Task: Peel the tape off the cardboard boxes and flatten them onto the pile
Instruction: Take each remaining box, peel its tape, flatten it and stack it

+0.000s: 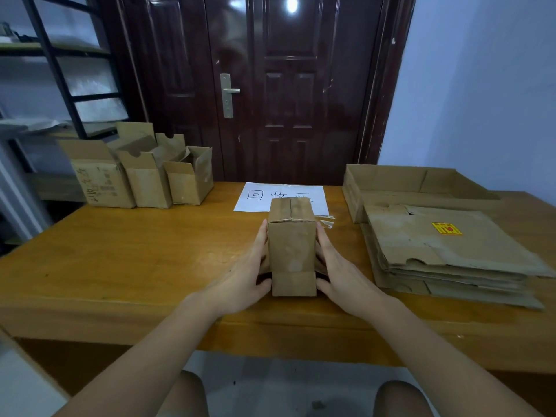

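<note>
Both hands, left hand and right hand, fingers straight, press flat on sides of small closed box mid wooden table. Dark door behind. Open boxes far left, flattened pile right, paper sign behind box.

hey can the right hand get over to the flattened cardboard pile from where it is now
Probably yes. The right hand rests against the upright box, and only bare table lies between it and the flattened pile on that side.
</note>
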